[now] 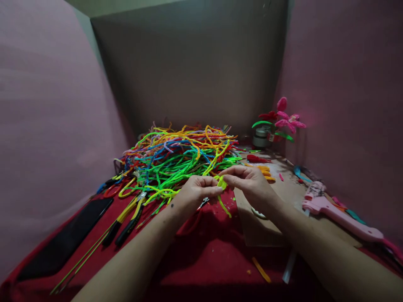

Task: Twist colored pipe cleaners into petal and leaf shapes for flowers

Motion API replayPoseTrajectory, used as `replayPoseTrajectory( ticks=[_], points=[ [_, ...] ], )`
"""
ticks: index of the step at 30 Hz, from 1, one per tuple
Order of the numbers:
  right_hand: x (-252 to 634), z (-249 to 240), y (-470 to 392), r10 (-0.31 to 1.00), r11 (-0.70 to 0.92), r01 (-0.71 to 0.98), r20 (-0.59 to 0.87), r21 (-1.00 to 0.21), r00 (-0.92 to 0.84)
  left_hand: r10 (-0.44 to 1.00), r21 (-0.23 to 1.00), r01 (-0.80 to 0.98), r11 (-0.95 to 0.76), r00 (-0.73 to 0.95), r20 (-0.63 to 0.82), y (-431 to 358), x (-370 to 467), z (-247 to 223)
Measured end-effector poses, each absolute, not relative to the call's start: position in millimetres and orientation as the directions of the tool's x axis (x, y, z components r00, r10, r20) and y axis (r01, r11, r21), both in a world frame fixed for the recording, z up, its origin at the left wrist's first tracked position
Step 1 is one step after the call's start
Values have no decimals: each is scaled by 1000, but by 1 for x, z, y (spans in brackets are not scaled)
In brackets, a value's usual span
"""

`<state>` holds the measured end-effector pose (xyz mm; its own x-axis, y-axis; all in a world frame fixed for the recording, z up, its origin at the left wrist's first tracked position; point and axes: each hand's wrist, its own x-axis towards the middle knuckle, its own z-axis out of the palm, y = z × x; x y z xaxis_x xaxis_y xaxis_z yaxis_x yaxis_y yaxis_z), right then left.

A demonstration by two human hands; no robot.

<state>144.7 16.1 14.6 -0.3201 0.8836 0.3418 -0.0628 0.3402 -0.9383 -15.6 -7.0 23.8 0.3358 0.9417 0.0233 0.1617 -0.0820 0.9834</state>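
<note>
A small yellow-green pipe cleaner piece (222, 183) is pinched between my two hands near the middle of the view. Its thin tail hangs down over the red cloth. My left hand (201, 186) grips it from the left, thumb and fingers pressed together. From the right, my right hand (245, 180) holds the same piece between thumb and forefinger. Right behind the hands lies a big heap of coloured pipe cleaners (176, 163), green, orange, blue and red. Small scissors (204, 203) rest beneath my left hand.
Yellow-black pliers (134, 218) and a black flat object (66, 239) lie left on the red cloth (201, 260). Cardboard (261, 228), a pink glue gun (343, 218) and a glue stick (289, 266) are right. Pink flowers (289, 121) stand at back right.
</note>
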Motion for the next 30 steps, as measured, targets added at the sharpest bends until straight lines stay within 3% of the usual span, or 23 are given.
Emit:
replayPoseTrajectory(
  ticks=[5,8,16,21,26,30],
  points=[
    [143,13,14,876,431,101,389,-896,-286,961,930,323,-176,263,90,-8,-14,24],
    [140,9,13,883,448,148,410,-882,-228,960,924,328,-197,256,114,-7,-14,21],
    [142,8,18,916,250,-13,241,-968,-320,964,930,324,-172,251,91,-6,-16,23],
    [141,8,16,929,280,34,262,-960,-263,967,919,346,-189,227,113,-8,-15,23],
    [140,6,14,882,463,223,420,-858,-213,983,973,222,-58,182,17,-6,-13,21],
    [141,5,18,914,310,76,275,-948,-298,983,985,174,-21,183,-12,-4,-16,21]
  ],
)
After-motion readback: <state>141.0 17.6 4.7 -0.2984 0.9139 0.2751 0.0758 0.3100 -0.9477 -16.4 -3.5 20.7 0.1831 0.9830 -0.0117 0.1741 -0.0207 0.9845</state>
